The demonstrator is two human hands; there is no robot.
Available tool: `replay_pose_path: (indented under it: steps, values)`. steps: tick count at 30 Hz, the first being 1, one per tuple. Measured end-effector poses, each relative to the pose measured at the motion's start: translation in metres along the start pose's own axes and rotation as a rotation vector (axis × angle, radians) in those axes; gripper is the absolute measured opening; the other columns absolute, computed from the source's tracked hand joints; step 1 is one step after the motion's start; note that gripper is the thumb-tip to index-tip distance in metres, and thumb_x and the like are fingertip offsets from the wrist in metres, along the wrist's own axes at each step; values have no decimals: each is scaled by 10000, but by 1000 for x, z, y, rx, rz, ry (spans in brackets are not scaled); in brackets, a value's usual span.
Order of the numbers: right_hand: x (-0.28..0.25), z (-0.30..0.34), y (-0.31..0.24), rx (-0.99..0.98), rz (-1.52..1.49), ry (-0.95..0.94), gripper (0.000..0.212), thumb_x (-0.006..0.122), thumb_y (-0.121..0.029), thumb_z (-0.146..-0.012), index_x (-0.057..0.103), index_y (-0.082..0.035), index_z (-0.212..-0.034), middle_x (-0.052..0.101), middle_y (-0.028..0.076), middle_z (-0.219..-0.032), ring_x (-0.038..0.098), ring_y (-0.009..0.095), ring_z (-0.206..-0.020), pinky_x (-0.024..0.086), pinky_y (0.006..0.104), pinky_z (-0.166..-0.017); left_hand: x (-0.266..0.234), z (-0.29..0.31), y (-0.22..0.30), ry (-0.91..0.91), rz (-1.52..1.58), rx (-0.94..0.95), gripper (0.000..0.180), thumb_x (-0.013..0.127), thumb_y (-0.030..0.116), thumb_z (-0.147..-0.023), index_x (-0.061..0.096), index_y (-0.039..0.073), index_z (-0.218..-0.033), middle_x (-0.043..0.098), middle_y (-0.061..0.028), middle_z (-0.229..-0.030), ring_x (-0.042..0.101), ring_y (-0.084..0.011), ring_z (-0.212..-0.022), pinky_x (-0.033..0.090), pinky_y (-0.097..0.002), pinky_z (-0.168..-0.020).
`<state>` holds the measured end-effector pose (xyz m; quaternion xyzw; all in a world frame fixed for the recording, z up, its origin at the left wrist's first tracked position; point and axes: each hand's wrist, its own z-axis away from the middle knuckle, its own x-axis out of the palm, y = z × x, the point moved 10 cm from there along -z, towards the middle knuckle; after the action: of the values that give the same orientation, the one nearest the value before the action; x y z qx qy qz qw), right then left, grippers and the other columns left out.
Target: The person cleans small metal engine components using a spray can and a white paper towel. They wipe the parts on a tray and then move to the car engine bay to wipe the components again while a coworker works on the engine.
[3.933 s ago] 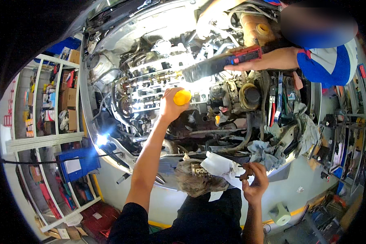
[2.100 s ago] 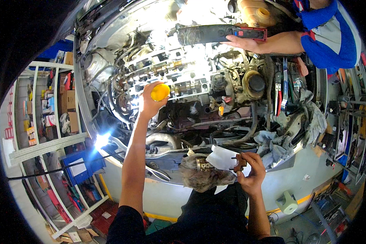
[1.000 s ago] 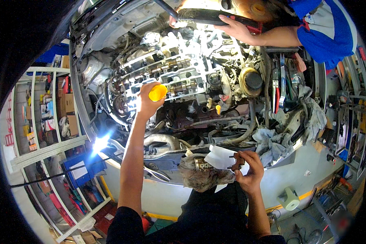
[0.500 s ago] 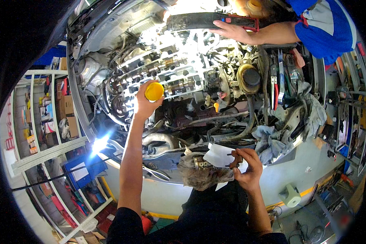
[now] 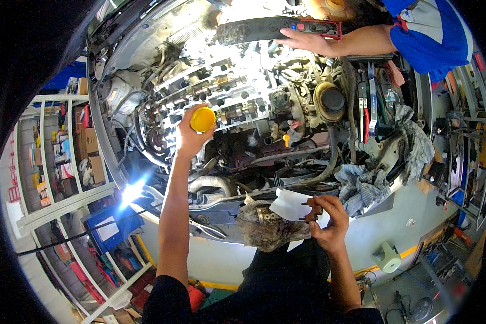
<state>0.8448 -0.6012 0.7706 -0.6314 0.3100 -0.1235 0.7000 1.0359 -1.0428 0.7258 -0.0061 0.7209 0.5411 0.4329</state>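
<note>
- While the left hand (image 5: 193, 137) stands at about ten o'clock from the view's centre, its fingers wrap round a yellow, smooth, round-topped object (image 5: 202, 119), whose lower part is hidden.
- Both are over the exposed silvery metal engine (image 5: 229, 89); whether they touch it, I cannot tell.
- At four o'clock, the right hand (image 5: 332, 224) pinches a small brown metal part with short prongs (image 5: 312, 210) between thumb and fingers, the gap narrow.
- Just beside that part, toward nine o'clock, is a curled white sheet (image 5: 287, 203).
- Between five and six o'clock lies a stained grey-brown cloth bundle (image 5: 264, 237), a brass-toned metal piece (image 5: 265, 215) showing at its top.
- A crumpled grey striped cloth (image 5: 362, 189) lies between three and four o'clock.
- Near one o'clock, a co-worker's hand (image 5: 313, 44) supports a long black bar-shaped lamp with a red end (image 5: 254, 31).
- Red-handled pliers (image 5: 366, 124) lie between two and three o'clock.
</note>
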Motion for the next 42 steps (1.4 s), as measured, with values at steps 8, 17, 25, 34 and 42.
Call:
replay_pose_path:
  steps: [8,17,25,34,42]
  values:
    - [2,-5,-8,-43,28,15,568,868,-260,-859,732,12,-1338,687,177,-1258,726,260,-1044,579,360,-898,-24,6,-1,37,-3,-6,593,897,96,-804,701,117,-1363,759,-105,-1285,725,-212,-1172,551,-370,-1060]
    - [13,0,6,132,-41,-4,614,879,-235,-740,752,1,-1292,711,202,-1248,708,353,-1125,557,429,-1001,-46,15,-20,33,-60,-59,569,907,88,-820,714,80,-1355,752,-79,-1291,712,-183,-1182,554,-353,-1052]
    - [21,0,10,168,-79,-1,610,877,-270,-748,749,9,-1276,708,190,-1235,696,358,-1121,553,438,-1003,-63,13,-15,15,-233,16,590,918,128,-779,735,130,-1340,749,-124,-1252,730,-288,-1182,557,-394,-1049]
    - [24,-1,9,153,-48,-11,613,878,-306,-770,751,6,-1282,706,198,-1235,696,357,-1125,554,435,-997,-67,13,-21,3,-318,38,600,911,180,-757,737,161,-1331,738,-127,-1282,722,-339,-1190,566,-429,-1041]
    - [21,-4,3,118,-20,-4,621,872,-302,-762,753,3,-1288,706,205,-1238,702,355,-1116,557,424,-991,-64,12,-21,-5,-352,26,600,905,178,-751,735,179,-1326,733,-130,-1277,718,-352,-1195,570,-445,-1036]
